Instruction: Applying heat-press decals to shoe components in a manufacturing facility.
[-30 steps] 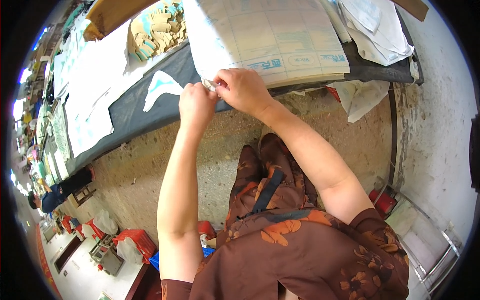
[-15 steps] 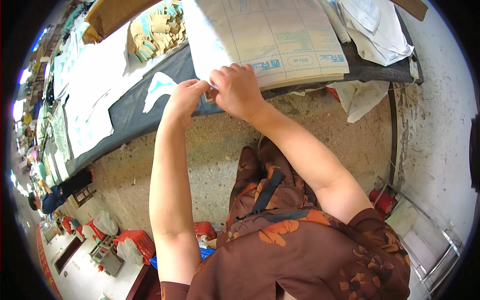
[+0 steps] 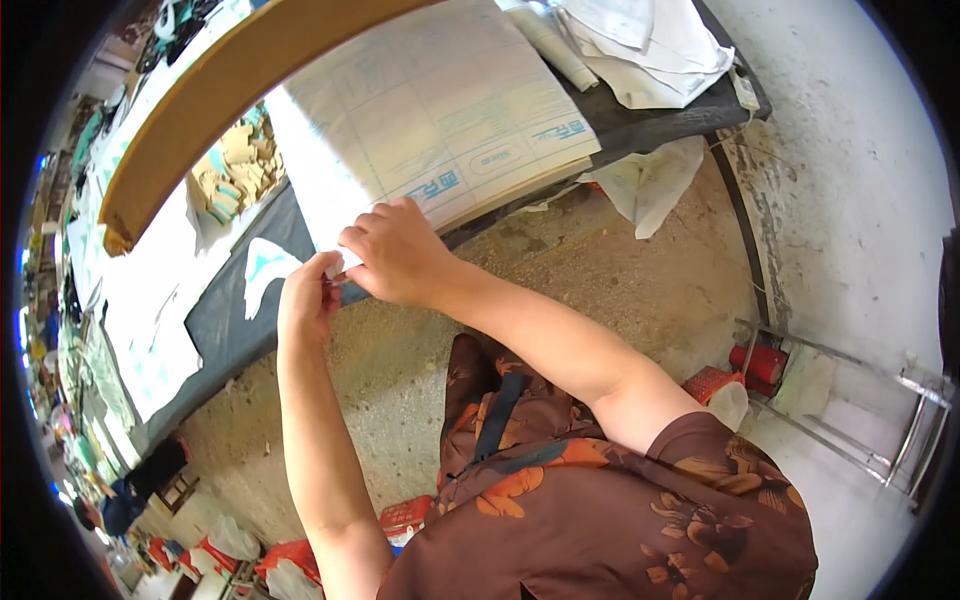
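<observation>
A flat stack of large white sheets with blue print and grid lines (image 3: 440, 110) lies on the dark-covered table. My left hand (image 3: 310, 295) is closed on a white corner of a sheet at the stack's near left, with thumb and fingers pinched together. Right beside it, my right hand (image 3: 395, 255) has its fingers curled over the same corner and also grips it. How many layers lie between my fingers is hidden. A small white cut piece with blue marks (image 3: 265, 270) lies on the table just left of my left hand.
A brown curved bar (image 3: 190, 120) crosses the upper left. Below it are tan cut scraps (image 3: 240, 170) and large white sheets (image 3: 150, 310). Folded white bags (image 3: 650, 50) lie at the far right of the table. A metal frame (image 3: 850, 400) stands by the wall; another person (image 3: 125, 500) is at left.
The view has shifted, so the table and both hands appear lower and further left. The brown bar covers more of the picture. My hands still grip the sheet corner.
</observation>
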The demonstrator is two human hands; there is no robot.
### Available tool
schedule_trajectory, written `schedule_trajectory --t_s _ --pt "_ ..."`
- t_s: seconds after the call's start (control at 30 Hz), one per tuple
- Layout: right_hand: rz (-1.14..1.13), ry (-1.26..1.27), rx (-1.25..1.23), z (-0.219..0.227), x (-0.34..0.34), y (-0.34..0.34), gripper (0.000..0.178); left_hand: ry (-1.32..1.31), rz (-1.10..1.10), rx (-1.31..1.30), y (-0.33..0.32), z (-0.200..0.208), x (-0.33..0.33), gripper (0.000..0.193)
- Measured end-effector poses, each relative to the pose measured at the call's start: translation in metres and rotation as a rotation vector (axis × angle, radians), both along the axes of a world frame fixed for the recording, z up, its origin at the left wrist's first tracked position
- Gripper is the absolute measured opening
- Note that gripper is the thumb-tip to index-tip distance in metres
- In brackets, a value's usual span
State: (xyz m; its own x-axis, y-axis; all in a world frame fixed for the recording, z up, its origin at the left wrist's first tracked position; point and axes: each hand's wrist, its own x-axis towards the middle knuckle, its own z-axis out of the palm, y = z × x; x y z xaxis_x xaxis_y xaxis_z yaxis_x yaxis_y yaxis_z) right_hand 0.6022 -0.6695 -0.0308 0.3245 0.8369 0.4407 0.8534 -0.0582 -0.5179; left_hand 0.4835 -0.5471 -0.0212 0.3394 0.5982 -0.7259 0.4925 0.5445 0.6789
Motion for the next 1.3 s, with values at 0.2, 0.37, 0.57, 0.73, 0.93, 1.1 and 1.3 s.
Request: schedule_trajectory --t_s 0.2,0.37,0.57,0.73,0.93,1.1,1.3 --pt "-0.153 1.375 -0.242 0.014 0.037 -0.09 0.026 -0.026 0.011 -0.008 0.007 0.019 0.013 0.013" --pt "-0.666 1.605 -0.003 -0.001 0.08 -0.14 0.033 -0.065 -0.008 -0.011 0.013 0.03 0.022 0.015" --pt "-0.978 1.382 0.163 -0.037 0.168 -0.176 0.03 -0.088 -0.014 0.004 0.019 0.042 0.024 0.017" --pt "-0.788 1.192 0.039 -0.027 0.188 -0.165 0.021 -0.141 0.022 0.023 0.021 0.048 0.025 0.016" --pt "-0.64 1.646 0.156 0.016 0.224 -0.143 0.016 -0.382 0.148 -0.038 0.041 0.049 0.024 0.014" --pt "-0.199 1.819 0.569 0.059 0.231 -0.103 0.015 -0.78 0.163 -0.035 0.073 0.053 0.018 0.011" --pt "0.018 1.803 0.73 0.078 0.153 -0.094 0.014 -0.922 0.251 -0.023 0.12 0.069 -0.02 0.01"
